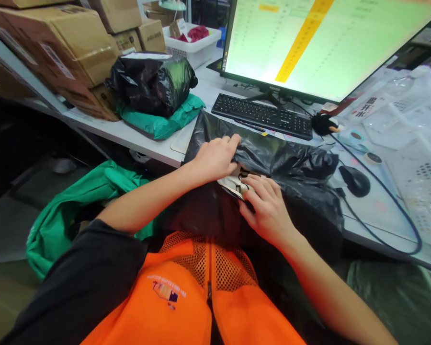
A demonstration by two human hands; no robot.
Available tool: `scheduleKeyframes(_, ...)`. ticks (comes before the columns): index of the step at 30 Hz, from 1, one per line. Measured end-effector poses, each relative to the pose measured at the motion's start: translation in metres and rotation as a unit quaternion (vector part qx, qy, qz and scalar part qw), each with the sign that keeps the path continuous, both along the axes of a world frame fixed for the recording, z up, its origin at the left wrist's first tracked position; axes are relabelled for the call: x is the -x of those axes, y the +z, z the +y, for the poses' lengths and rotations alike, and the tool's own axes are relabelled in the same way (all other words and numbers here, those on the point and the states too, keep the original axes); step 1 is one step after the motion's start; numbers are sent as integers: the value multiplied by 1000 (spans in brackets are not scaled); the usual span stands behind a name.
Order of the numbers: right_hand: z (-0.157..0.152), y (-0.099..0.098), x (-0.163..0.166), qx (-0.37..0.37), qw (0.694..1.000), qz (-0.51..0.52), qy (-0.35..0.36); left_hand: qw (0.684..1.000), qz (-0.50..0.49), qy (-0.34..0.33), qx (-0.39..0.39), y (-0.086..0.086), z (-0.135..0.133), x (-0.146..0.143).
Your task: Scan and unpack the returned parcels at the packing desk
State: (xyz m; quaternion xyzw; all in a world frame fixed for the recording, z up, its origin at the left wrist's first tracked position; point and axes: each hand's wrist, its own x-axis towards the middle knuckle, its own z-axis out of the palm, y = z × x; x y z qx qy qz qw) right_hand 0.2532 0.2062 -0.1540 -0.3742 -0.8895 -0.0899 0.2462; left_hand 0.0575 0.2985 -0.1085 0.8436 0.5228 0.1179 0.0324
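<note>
A large black plastic bag (294,165) lies across the front edge of the desk and hangs down over it toward my body. My left hand (219,155) is closed on the bag's upper part, fingers curled into the film. Just right of it, my right hand (267,203) grips the bag's edge, thumb below and fingers bent over the top. Between the hands there is a gap in the black film, where a whitish piece with dark markings (233,184) shows; its kind is unclear. The bag's other contents are hidden.
Behind the bag are a keyboard (262,115), a monitor (309,43) and a mouse (355,181) with a trailing cable. A black wrapped parcel (153,81) rests on a green one (161,120). Cardboard boxes (57,43) stand left; a green sack (68,215) sits below.
</note>
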Motion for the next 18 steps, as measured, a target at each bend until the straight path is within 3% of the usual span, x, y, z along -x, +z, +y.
scheduleKeyframes(4,13,-13,19,69,998,0,10,999,33,13,5,-9,-6,-16)
scheduleKeyframes(9,6,-16,54,141,982,-92,-81,992,-51,113,-20,-21,22,-13)
scheduleKeyframes(13,-14,-9,71,134,976,-129,-112,984,-38,140,-99,-23,45,6)
scheduleKeyframes(18,-53,-11,66,86,994,-47,-44,983,19,127,-134,-16,67,36)
